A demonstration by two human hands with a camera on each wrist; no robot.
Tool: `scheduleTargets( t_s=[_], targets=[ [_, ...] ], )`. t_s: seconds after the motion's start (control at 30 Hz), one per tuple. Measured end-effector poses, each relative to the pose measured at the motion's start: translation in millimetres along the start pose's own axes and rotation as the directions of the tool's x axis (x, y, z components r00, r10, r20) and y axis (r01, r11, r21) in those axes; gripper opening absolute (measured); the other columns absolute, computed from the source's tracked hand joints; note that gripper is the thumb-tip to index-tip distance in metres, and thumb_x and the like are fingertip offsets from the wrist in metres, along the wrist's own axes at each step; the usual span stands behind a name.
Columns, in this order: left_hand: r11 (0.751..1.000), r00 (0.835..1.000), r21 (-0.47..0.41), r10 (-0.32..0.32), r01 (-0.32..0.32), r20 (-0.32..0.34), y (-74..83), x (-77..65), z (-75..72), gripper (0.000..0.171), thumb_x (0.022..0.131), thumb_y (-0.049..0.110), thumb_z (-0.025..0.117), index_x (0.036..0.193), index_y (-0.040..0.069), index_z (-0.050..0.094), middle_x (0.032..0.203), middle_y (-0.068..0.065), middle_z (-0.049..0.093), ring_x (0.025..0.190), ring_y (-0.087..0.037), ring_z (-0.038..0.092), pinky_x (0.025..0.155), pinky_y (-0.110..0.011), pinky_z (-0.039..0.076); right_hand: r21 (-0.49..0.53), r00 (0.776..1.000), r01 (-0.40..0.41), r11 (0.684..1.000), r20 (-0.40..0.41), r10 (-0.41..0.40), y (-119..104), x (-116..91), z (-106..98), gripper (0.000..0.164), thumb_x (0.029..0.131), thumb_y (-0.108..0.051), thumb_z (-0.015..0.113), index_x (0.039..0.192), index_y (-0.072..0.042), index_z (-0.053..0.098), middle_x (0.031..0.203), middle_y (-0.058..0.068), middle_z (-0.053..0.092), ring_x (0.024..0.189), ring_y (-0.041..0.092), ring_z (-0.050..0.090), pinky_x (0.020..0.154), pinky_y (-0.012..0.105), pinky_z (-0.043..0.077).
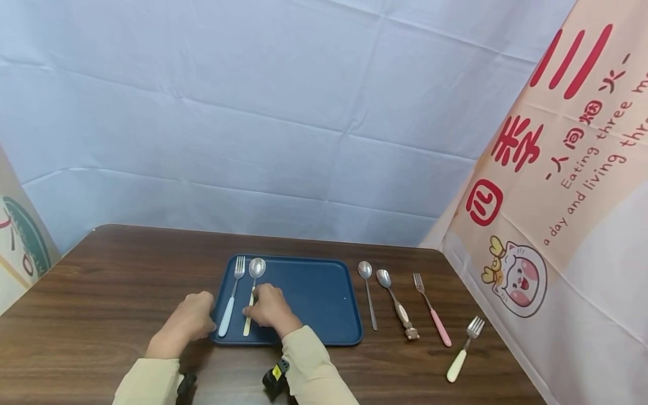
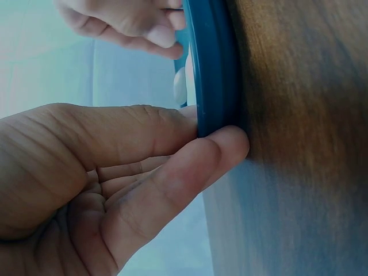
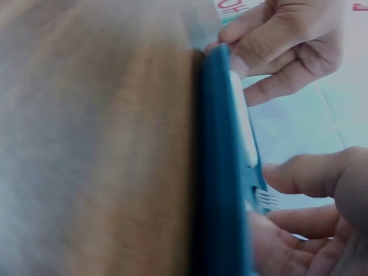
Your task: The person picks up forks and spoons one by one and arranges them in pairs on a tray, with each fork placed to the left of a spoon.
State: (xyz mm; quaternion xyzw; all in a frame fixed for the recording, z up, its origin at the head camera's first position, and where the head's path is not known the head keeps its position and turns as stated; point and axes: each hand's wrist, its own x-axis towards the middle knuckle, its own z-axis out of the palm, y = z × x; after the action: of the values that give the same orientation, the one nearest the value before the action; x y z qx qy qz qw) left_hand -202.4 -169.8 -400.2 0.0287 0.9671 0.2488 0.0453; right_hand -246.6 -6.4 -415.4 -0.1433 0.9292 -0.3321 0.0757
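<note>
My left hand [image 1: 189, 320] pinches the left rim of a dark blue tray [image 1: 314, 304], thumb on top and fingers underneath in the left wrist view. A fork [image 1: 226, 316] with a light blue handle lies along the tray's left side, tines pointing away. Beside it lies a spoon [image 1: 257, 268] with a pale yellow handle, its bowl at the far end. My right hand [image 1: 273, 309] holds this spoon's handle, thumb crossing it on the left and fingers on the right. Those fingers hide part of the handle.
Right of the tray, on the brown wooden table [image 1: 121, 281], lie a plain metal spoon [image 1: 371, 304], a spoon with a bear-ended brown handle [image 1: 400, 309], a pink-handled fork [image 1: 439, 326] and a cream-handled fork [image 1: 458, 363]. White cloth [image 1: 253, 112] hangs behind; a printed cloth [image 1: 572, 185] hangs right.
</note>
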Motion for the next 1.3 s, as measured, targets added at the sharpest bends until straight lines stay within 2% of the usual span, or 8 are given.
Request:
scheduleTargets(
  t_s=[0.07,0.2,0.27,0.4,0.53,0.67,1.07,1.3],
  targets=[
    [1.0,1.0,-0.002,-0.004,0.004,0.002,0.2,0.1,0.2,0.019,0.07,-0.006,0.067,0.07,0.0,0.049,0.062,-0.009,0.045,0.053,-0.02,0.047,0.048,-0.03,0.039,-0.088,0.999,0.034,0.996,0.025,-0.032,-1,-1,-5,0.039,0.08,-0.018,0.072,0.111,0.002,0.063,0.094,0.01,0.064,0.063,0.011,0.056,0.056,0.026,0.045],
    [1.0,1.0,0.003,-0.004,0.004,0.002,0.4,-0.6,-0.2,0.019,0.07,-0.006,0.067,0.07,0.0,0.049,0.062,-0.009,0.045,0.053,-0.02,0.047,0.048,-0.03,0.039,-0.254,0.992,0.112,0.961,0.077,-0.096,-5,-3,-12,0.03,0.081,-0.022,0.072,0.102,-0.003,0.066,0.087,0.004,0.063,0.063,0.011,0.051,0.055,0.026,0.042],
    [1.0,1.0,0.001,-0.005,0.005,0.004,0.6,-1.0,-0.2,0.018,0.07,-0.007,0.066,0.07,0.0,0.049,0.062,-0.008,0.045,0.052,-0.02,0.047,0.048,-0.03,0.039,-0.315,0.984,0.168,0.934,0.109,-0.14,-8,-6,-15,0.022,0.081,-0.022,0.071,0.095,-0.005,0.066,0.079,0.002,0.059,0.06,0.011,0.048,0.053,0.026,0.04],
    [1.0,1.0,-0.004,-0.006,0.006,0.005,1.0,-1.3,-0.3,0.017,0.07,-0.008,0.066,0.071,-0.001,0.05,0.061,-0.008,0.046,0.051,-0.019,0.047,0.047,-0.03,0.039,-0.426,0.965,0.258,0.867,0.155,-0.21,-13,-11,-21,0.017,0.082,-0.022,0.07,0.091,-0.008,0.065,0.079,0.002,0.053,0.065,0.012,0.045,0.055,0.026,0.039],
    [1.0,1.0,0.002,-0.001,0.001,-0.001,0.6,-0.7,-0.4,0.016,0.069,-0.007,0.066,0.071,-0.001,0.051,0.061,-0.008,0.045,0.051,-0.019,0.046,0.047,-0.03,0.038,-0.517,0.959,0.282,0.808,0.175,-0.223,-16,-13,-22,0.027,0.081,-0.025,0.07,0.103,-0.011,0.066,0.089,0.003,0.053,0.073,0.012,0.046,0.061,0.026,0.041],
    [1.0,1.0,0.006,0.003,-0.003,-0.003,0.3,0.0,-0.4,0.016,0.069,-0.007,0.065,0.071,-0.001,0.051,0.061,-0.009,0.045,0.052,-0.02,0.046,0.047,-0.03,0.038,-0.575,0.96,0.281,0.769,0.18,-0.216,-17,-13,-21,0.033,0.08,-0.028,0.07,0.11,-0.014,0.065,0.096,0.004,0.055,0.078,0.014,0.049,0.064,0.027,0.043],
    [1.0,1.0,-0.006,-0.007,0.007,0.001,2.3,0.1,-0.6,0.015,0.069,-0.008,0.065,0.072,-0.002,0.051,0.061,-0.008,0.047,0.051,-0.019,0.048,0.047,-0.03,0.04,-0.59,0.963,0.271,0.761,0.167,-0.213,-15,-12,-20,0.033,0.08,-0.028,0.07,0.111,-0.016,0.065,0.097,0.005,0.055,0.078,0.014,0.05,0.063,0.027,0.044],
    [1.0,1.0,0.0,-0.012,0.012,0.012,2.4,0.3,-0.5,0.015,0.07,-0.008,0.065,0.072,-0.002,0.051,0.062,-0.009,0.046,0.051,-0.019,0.047,0.047,-0.03,0.039,-0.563,0.963,0.27,0.781,0.156,-0.22,-6,-14,-23,0.03,0.081,-0.023,0.069,0.108,-0.012,0.066,0.094,0.006,0.056,0.074,0.014,0.048,0.059,0.026,0.041]
  ],
)
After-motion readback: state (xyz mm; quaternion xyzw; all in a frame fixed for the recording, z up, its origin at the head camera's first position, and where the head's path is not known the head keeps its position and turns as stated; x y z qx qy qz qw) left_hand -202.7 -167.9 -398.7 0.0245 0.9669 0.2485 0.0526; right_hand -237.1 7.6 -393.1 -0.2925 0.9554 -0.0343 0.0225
